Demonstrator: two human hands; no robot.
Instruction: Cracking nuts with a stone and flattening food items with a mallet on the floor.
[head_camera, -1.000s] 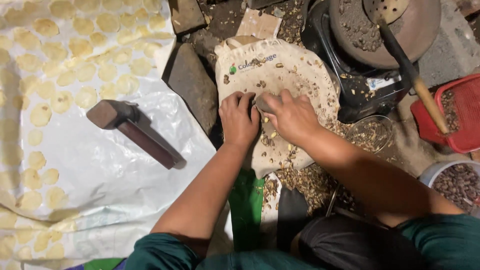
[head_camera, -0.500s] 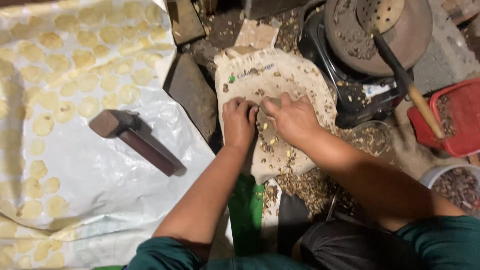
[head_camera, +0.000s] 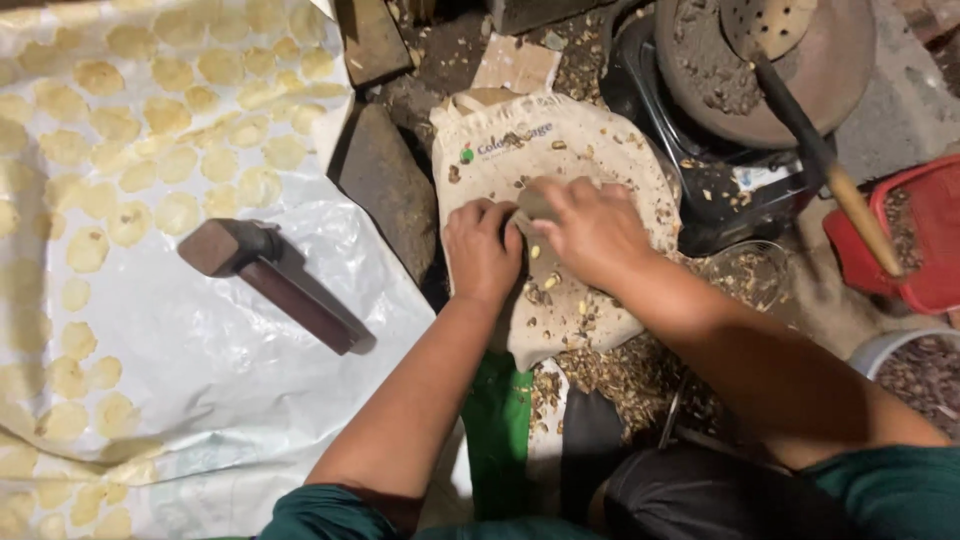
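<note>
A cream cloth bag (head_camera: 600, 140) lies spread over a raised block, strewn with brown husks and pale seeds (head_camera: 548, 282). Both hands rest on it, close together. My left hand (head_camera: 482, 250) has its fingers curled in, the tips pinching a small flat greyish piece (head_camera: 536, 206). My right hand (head_camera: 592, 226) reaches across from the right, and its fingers close over the same piece from above. What the palms cover is hidden.
A wooden-handled hammer (head_camera: 270, 280) lies on a white plastic sheet (head_camera: 230, 380) covered with several flat yellow discs (head_camera: 180, 212). A dark stone (head_camera: 385, 190) sits beside the bag. At the right are a pan with a ladle (head_camera: 800, 60), a red basket (head_camera: 925, 240) and a pile of husks (head_camera: 630, 370).
Both hands have stayed together on the cloth. The fingers have drawn tighter around the small piece between them.
</note>
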